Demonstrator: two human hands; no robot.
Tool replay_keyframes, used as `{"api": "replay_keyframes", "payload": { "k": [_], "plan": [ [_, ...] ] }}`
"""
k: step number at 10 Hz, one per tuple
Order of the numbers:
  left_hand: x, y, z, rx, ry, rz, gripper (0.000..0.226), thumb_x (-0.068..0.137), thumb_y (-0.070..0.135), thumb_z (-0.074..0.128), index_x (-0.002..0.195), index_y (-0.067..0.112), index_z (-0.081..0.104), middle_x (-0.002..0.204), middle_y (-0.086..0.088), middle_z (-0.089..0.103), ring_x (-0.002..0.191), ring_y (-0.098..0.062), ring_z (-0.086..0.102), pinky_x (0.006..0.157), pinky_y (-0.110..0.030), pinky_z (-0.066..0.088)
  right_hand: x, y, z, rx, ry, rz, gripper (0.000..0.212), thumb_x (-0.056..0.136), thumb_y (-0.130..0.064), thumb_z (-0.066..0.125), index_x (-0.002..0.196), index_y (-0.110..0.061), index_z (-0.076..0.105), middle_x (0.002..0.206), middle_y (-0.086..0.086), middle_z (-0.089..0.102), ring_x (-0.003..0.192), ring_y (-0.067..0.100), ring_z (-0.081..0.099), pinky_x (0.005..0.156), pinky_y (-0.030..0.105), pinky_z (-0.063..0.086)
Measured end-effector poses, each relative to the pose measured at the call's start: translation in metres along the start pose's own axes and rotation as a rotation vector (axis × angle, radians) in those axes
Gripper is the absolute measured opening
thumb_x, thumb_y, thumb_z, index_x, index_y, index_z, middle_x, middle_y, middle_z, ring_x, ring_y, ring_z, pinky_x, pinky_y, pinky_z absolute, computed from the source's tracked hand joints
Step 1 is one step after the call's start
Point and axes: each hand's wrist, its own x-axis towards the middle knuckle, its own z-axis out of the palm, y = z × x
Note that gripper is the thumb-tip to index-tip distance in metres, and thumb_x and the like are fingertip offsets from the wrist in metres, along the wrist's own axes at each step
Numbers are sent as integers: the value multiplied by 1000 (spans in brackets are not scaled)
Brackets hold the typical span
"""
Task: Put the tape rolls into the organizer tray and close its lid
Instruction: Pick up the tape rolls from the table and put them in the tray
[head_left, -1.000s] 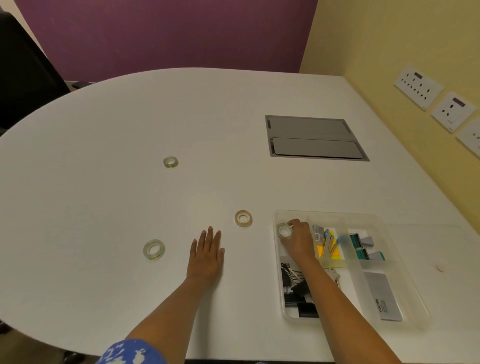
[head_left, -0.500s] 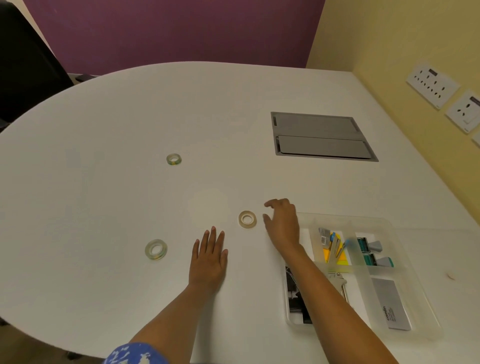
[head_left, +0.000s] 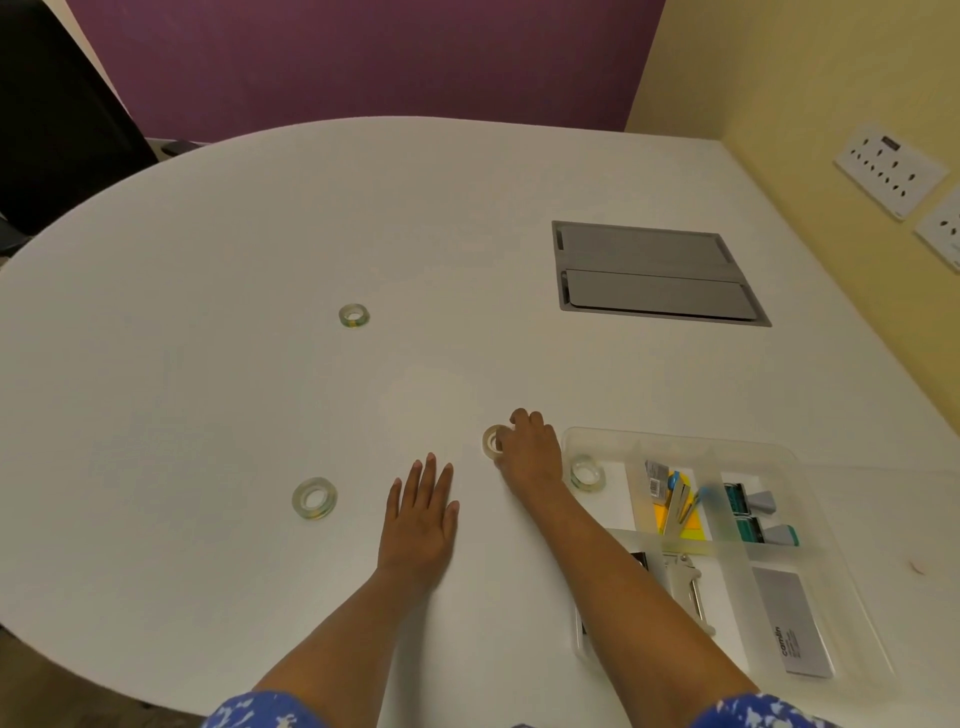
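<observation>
My right hand (head_left: 529, 451) is closed around a beige tape roll (head_left: 490, 441) on the white table, just left of the clear organizer tray (head_left: 675, 442). The roll looks tipped up at its edge between my fingers. One clear tape roll (head_left: 587, 472) lies inside the tray's near-left compartment. Two more rolls rest on the table: a clear one (head_left: 314, 498) to the left of my left hand and a greenish one (head_left: 354, 315) farther back. My left hand (head_left: 422, 512) lies flat on the table, fingers spread, holding nothing. No lid is clearly visible.
The tray also holds binder clips, sticky notes, a stapler and a grey card (head_left: 792, 621). A grey cable hatch (head_left: 655, 274) is set into the table behind the tray. Wall sockets (head_left: 893, 174) are on the yellow wall at right; a black chair (head_left: 57, 119) stands at far left.
My right hand left a clear roll in the tray, moved left out of it, and has closed on the beige roll. My left hand stayed flat.
</observation>
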Motion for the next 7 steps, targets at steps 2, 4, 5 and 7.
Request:
{"api": "replay_keyframes", "payload": {
  "k": [2,4,5,7],
  "plan": [
    [0,0,0,8,-4,-3,54,102,38,14,151,27,-7,161,3,-13,149,-16,-14,120,-35,-10,-4,1,-12,281,6,96,33,92,-17,55,123,-5,58,141,8,46,123,26,48,94,33,45],
    [0,1,0,-4,-8,-2,54,102,37,15,151,27,-5,161,4,-12,149,-15,-13,120,-35,-10,-16,19,-49,575,171,211,30,82,-17,69,108,-6,60,120,9,59,105,25,60,75,25,42],
    [-1,1,0,-12,-10,-1,54,102,37,15,151,27,-6,161,4,-13,149,-15,-14,120,-35,-11,-25,37,-62,628,178,255,40,79,-13,72,115,-7,54,120,11,58,105,27,59,73,24,38],
    [-1,1,0,-18,-15,-6,54,102,37,15,151,27,-6,161,4,-14,148,-14,-14,120,-35,-11,-46,83,-72,486,15,410,57,81,-12,72,131,-4,44,133,15,49,117,30,54,89,31,44]
  ]
}}
